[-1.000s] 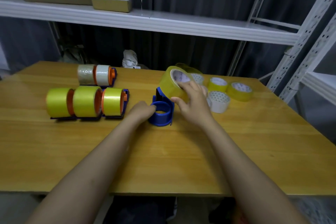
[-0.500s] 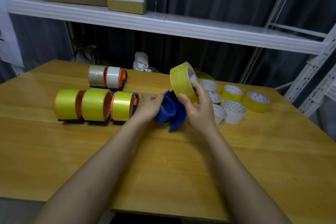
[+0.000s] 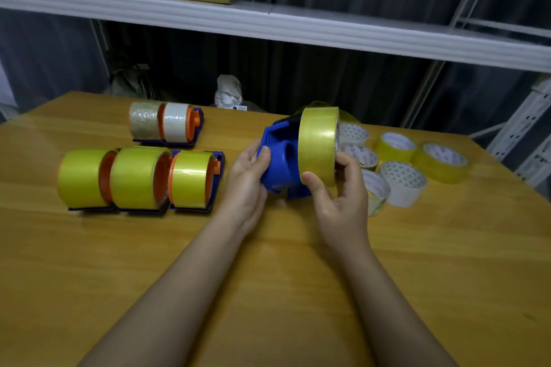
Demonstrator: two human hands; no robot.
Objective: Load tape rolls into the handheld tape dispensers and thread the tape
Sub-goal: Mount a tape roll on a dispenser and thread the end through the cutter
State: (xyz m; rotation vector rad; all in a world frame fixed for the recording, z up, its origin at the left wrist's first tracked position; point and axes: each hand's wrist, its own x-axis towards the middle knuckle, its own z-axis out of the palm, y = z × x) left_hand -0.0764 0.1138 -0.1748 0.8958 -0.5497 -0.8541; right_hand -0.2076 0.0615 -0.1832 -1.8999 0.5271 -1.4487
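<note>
Left hand (image 3: 246, 180) gripped the blue dispenser (image 3: 280, 164), held above the tabletop (image 3: 268, 292). Right hand (image 3: 340, 197) pinched a yellow roll (image 3: 317, 146), upright on edge, touching the dispenser at its 3 o'clock side. Loaded dispensers (image 3: 137, 179) sat at 9 o'clock; spare rolls (image 3: 399, 164) at 3 o'clock.

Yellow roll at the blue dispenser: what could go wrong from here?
1. The yellow roll is only pinched at its rim by the right hand; pushed onto the hub at a tilt it could jam or slip out.
2. The left hand holds the blue dispenser off the table, so it may twist under the push.
3. A dropped roll could land among the loose rolls behind.
</note>
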